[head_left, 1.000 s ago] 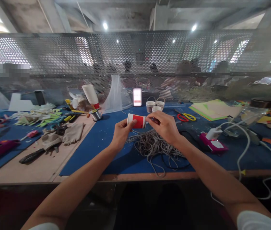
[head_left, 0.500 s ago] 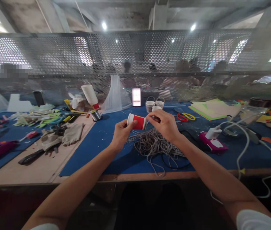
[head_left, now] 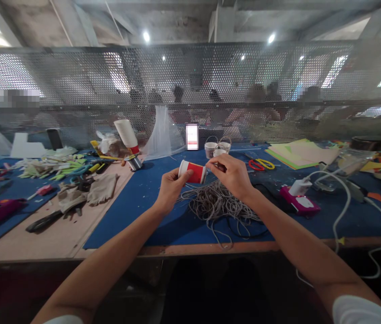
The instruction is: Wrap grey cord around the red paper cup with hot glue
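My left hand (head_left: 171,189) is closed around a red and white paper cup (head_left: 196,173), which lies on its side in the air above the table. Close to the cup's right end, the fingers of my right hand (head_left: 229,173) are pinched together; what they hold, if anything, is too small to make out. Below both hands a tangled heap of grey cord (head_left: 215,202) rests on the blue mat (head_left: 136,211). Small white cups with cord handles (head_left: 211,149) stand behind my right hand.
Scissors with red and yellow handles (head_left: 261,164), coloured paper (head_left: 300,153) and a magenta power strip (head_left: 300,201) with white cables lie at right. At left are stacked paper cups (head_left: 125,133), a metal tin (head_left: 132,162) and gloves (head_left: 102,189). A perforated metal screen (head_left: 190,85) stands behind.
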Tool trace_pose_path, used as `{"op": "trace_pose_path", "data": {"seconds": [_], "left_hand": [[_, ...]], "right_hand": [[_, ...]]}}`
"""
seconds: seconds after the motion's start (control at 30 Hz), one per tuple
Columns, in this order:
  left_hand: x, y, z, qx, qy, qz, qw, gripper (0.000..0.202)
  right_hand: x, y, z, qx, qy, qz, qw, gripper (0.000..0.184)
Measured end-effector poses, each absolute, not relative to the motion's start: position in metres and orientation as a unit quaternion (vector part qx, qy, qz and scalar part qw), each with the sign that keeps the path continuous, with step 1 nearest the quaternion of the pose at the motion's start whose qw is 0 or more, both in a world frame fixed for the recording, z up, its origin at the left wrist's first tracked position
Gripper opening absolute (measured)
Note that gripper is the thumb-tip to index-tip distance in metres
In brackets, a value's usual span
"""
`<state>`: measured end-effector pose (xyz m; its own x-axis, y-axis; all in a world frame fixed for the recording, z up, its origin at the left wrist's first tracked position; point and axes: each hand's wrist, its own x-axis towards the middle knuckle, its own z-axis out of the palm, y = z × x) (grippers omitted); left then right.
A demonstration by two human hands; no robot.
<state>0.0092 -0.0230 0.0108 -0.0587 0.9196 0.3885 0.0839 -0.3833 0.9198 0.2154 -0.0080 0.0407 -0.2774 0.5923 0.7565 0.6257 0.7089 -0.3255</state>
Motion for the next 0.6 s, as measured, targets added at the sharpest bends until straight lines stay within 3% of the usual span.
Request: {"op": "trace_pose_path", "data": {"seconds": [0.6], "left_hand": [[0.0084, -0.0232, 0.0092, 0.590, 0.416, 0.582, 0.373, 0.034]], "right_hand": [[0.2161, -0.0048, 0.0380, -0.382, -0.798, -0.016, 0.466, 0.014]]}}
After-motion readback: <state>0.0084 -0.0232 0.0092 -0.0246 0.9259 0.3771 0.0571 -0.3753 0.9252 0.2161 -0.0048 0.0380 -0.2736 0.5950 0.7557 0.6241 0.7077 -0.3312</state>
